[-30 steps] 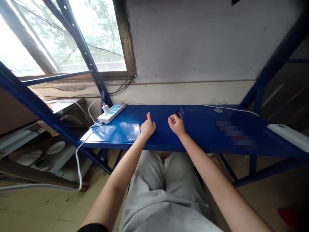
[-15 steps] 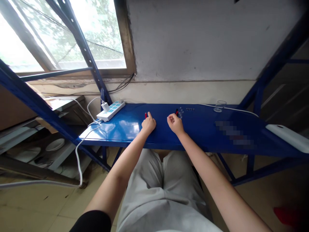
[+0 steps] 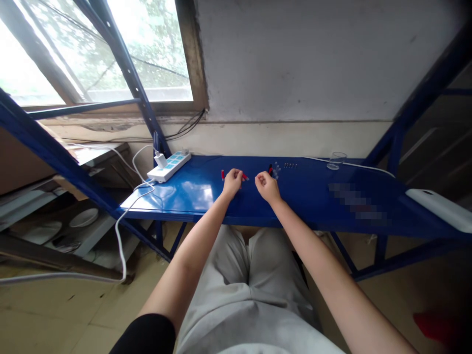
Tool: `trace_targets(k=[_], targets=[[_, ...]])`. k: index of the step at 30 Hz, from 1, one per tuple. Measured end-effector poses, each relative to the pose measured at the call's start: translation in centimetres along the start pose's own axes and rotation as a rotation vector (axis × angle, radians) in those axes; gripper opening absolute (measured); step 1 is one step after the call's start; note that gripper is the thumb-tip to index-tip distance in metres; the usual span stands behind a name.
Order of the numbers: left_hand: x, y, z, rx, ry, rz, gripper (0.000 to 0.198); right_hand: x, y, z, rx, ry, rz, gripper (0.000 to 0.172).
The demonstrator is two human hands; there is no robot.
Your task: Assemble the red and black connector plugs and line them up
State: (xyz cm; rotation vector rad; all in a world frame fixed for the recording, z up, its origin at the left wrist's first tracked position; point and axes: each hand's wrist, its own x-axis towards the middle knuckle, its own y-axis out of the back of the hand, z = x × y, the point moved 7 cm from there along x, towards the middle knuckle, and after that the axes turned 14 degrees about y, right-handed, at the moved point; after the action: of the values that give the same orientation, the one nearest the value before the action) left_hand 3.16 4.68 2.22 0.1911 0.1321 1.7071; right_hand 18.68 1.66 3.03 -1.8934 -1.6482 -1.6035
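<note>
My left hand (image 3: 232,182) is closed in a pinch over the blue tabletop, a small red cylinder with a pale end (image 3: 245,176) at its fingertips. Just left of this hand, another short red cylinder (image 3: 222,174) stands on the table. My right hand (image 3: 267,186) is a few centimetres to the right, fingers curled together; whatever they hold, if anything, is hidden. Behind the right hand lie small black and red pieces (image 3: 270,170) and a cluster of small clear pieces (image 3: 277,170). A row of several tiny metallic pieces (image 3: 290,165) lies farther right.
A white power strip (image 3: 169,167) with a plug and cables sits at the table's left. A clear glass (image 3: 336,161) and a white cable are at the back right. A white device (image 3: 440,209) lies at the right end. Blue frame posts rise at both sides.
My left hand has moved right from beside the standing red cylinder toward my right hand, and a red cylinder now shows at its fingertips. My right hand has stayed nearly still.
</note>
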Motion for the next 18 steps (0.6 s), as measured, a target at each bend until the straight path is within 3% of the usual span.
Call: trace_targets(k=[3,6,18], targets=[[-0.7,-1.0,-0.2,-0.293,0.082,-0.144,0.016,0.0,-0.2,0.3,0.006,-0.020,-0.011,0.023],[-1.3,-1.5,-0.7,-0.436,0.136,-0.238,0.020,0.0,-0.3,0.5,-0.005,-0.043,-0.034,0.027],[-2.1,-1.2,-1.5,-0.517,0.133,-0.328,0.028,0.0,-0.5,0.2,0.076,-0.044,-0.093,0.040]])
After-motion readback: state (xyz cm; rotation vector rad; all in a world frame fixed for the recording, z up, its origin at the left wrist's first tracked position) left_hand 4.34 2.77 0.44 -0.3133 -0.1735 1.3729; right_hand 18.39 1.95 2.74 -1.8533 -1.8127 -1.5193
